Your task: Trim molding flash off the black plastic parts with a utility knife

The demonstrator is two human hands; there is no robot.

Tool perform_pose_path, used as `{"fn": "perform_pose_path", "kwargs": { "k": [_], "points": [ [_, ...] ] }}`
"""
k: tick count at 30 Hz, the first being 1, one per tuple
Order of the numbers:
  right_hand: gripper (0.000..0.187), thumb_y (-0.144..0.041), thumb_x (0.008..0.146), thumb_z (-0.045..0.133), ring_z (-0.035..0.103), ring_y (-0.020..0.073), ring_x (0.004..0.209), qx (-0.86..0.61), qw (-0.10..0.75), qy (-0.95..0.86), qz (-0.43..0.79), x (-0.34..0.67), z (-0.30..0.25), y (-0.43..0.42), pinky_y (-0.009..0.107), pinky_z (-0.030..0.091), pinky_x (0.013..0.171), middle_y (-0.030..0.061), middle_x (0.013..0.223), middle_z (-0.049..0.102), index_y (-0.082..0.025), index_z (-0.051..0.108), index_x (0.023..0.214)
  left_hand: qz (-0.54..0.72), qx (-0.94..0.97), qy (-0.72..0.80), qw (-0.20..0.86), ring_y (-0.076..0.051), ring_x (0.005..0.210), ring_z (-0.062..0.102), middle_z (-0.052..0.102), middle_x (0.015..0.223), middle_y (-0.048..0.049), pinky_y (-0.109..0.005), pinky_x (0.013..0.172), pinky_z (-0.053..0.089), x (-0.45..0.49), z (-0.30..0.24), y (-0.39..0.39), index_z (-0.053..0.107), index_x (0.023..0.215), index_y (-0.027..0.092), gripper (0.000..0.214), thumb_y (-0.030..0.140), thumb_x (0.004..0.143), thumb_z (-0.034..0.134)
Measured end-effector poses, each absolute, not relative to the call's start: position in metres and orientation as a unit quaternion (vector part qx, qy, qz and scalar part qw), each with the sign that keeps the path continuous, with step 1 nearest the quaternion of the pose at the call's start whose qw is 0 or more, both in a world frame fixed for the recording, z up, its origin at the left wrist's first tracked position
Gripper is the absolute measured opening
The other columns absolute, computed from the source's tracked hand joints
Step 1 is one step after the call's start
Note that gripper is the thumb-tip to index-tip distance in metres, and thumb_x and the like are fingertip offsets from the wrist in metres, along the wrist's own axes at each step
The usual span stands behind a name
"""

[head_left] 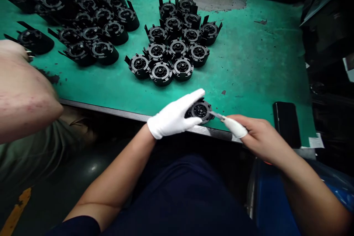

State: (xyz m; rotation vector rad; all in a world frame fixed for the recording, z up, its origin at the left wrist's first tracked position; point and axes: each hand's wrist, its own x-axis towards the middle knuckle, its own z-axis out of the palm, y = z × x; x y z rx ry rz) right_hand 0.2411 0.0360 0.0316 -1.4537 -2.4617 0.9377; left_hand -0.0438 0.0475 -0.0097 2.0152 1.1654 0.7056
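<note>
My left hand (177,114), in a white glove, is closed round a black round plastic housing (201,111) at the front edge of the table. Its thumb lies along the near side and the fingers along the far side. The housing's ringed face points up. My right hand (250,129) grips a small knife (217,114) with a narrow metal blade, its tip at the right rim of the housing. White covering wraps the right thumb; the knife's handle is mostly hidden in the hand.
Several similar black housings (178,48) stand grouped beyond my hands on the green table (249,62), with a larger cluster (91,33) at the back left. A black phone (287,124) lies on the right. Another person's arm (24,92) reaches in from the left.
</note>
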Motion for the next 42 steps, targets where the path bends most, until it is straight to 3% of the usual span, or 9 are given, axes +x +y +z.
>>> {"fn": "perform_pose_path", "kwargs": {
  "k": [3, 5, 7, 9, 13, 19, 32, 37, 42],
  "points": [
    [0.038, -0.023, 0.098, 0.049, 0.067, 0.0255, 0.119, -0.513, 0.108, -0.8, 0.292, 0.255, 0.028, 0.039, 0.037, 0.054, 0.098, 0.0023, 0.132, 0.071, -0.028, 0.067, 0.131, 0.354, 0.727, 0.501, 0.309, -0.026, 0.147, 0.044, 0.05, 0.155, -0.0093, -0.044, 0.125, 0.035, -0.064, -0.01, 0.048, 0.047, 0.147, 0.022, 0.056, 0.042, 0.097, 0.061],
    [0.04, -0.021, 0.097, 0.048, 0.066, 0.0248, 0.121, -0.5, 0.098, -0.807, 0.299, 0.254, 0.023, 0.04, 0.038, 0.053, 0.101, 0.0004, 0.134, 0.07, -0.03, 0.067, 0.131, 0.377, 0.698, 0.524, 0.312, -0.029, 0.146, 0.045, 0.049, 0.155, -0.0127, -0.047, 0.124, 0.037, -0.067, -0.015, 0.042, 0.046, 0.148, 0.021, 0.073, 0.055, 0.088, 0.069],
    [0.039, -0.022, 0.097, 0.048, 0.068, 0.0238, 0.116, -0.481, 0.086, -0.82, 0.297, 0.243, 0.017, 0.039, 0.037, 0.055, 0.096, 0.0004, 0.131, 0.071, -0.03, 0.068, 0.13, 0.356, 0.706, 0.521, 0.323, -0.035, 0.146, 0.044, 0.044, 0.158, -0.0175, -0.051, 0.123, 0.037, -0.062, -0.023, 0.034, 0.038, 0.152, 0.019, 0.103, 0.065, 0.071, 0.081],
    [0.037, -0.026, 0.099, 0.048, 0.071, 0.0236, 0.109, -0.47, 0.067, -0.837, 0.272, 0.229, 0.013, 0.039, 0.035, 0.055, 0.088, 0.0021, 0.123, 0.074, -0.03, 0.069, 0.13, 0.342, 0.718, 0.523, 0.307, -0.038, 0.145, 0.045, 0.043, 0.157, -0.02, -0.054, 0.121, 0.039, -0.053, -0.03, 0.027, 0.035, 0.154, 0.019, 0.114, 0.067, 0.063, 0.085],
    [0.038, -0.031, 0.101, 0.046, 0.072, 0.0227, 0.092, -0.453, 0.005, -0.867, 0.209, 0.207, 0.01, 0.04, 0.032, 0.051, 0.072, 0.0028, 0.104, 0.077, -0.032, 0.068, 0.131, 0.353, 0.717, 0.536, 0.274, -0.034, 0.14, 0.052, 0.051, 0.151, -0.0184, -0.051, 0.118, 0.043, -0.043, -0.039, 0.024, 0.036, 0.151, 0.019, 0.098, 0.06, 0.074, 0.081],
    [0.036, -0.041, 0.102, 0.047, 0.069, 0.0218, 0.076, -0.495, -0.038, -0.862, 0.102, 0.2, 0.015, 0.047, 0.031, 0.037, 0.054, 0.0001, 0.085, 0.072, -0.037, 0.068, 0.13, 0.357, 0.714, 0.548, 0.249, -0.031, 0.135, 0.057, 0.057, 0.145, -0.0167, -0.047, 0.117, 0.046, -0.04, -0.039, 0.024, 0.041, 0.146, 0.017, 0.091, 0.058, 0.075, 0.081],
    [0.038, -0.045, 0.104, 0.043, 0.072, 0.0229, 0.087, -0.544, -0.017, -0.834, 0.094, 0.187, 0.012, 0.038, 0.031, 0.042, 0.058, 0.0035, 0.098, 0.077, -0.034, 0.071, 0.126, 0.396, 0.676, 0.586, 0.21, -0.032, 0.133, 0.056, 0.057, 0.142, -0.0168, -0.047, 0.116, 0.046, -0.02, -0.045, 0.013, 0.04, 0.146, 0.017, 0.086, 0.052, 0.078, 0.08],
    [0.037, -0.041, 0.105, 0.044, 0.072, 0.0225, 0.095, -0.538, 0.035, -0.831, 0.134, 0.185, 0.01, 0.031, 0.03, 0.05, 0.07, 0.0052, 0.107, 0.077, -0.03, 0.07, 0.128, 0.409, 0.662, 0.592, 0.209, -0.033, 0.134, 0.055, 0.055, 0.144, -0.0175, -0.049, 0.115, 0.046, -0.014, -0.048, 0.011, 0.038, 0.147, 0.018, 0.083, 0.051, 0.081, 0.077],
    [0.034, -0.035, 0.101, 0.05, 0.072, 0.0239, 0.092, -0.548, 0.006, -0.831, 0.095, 0.18, 0.009, 0.024, 0.029, 0.047, 0.063, 0.0052, 0.105, 0.077, -0.031, 0.069, 0.128, 0.414, 0.658, 0.596, 0.203, -0.031, 0.135, 0.054, 0.055, 0.144, -0.0172, -0.046, 0.117, 0.045, -0.012, -0.049, 0.011, 0.039, 0.146, 0.017, 0.081, 0.046, 0.082, 0.076]
  ]
}}
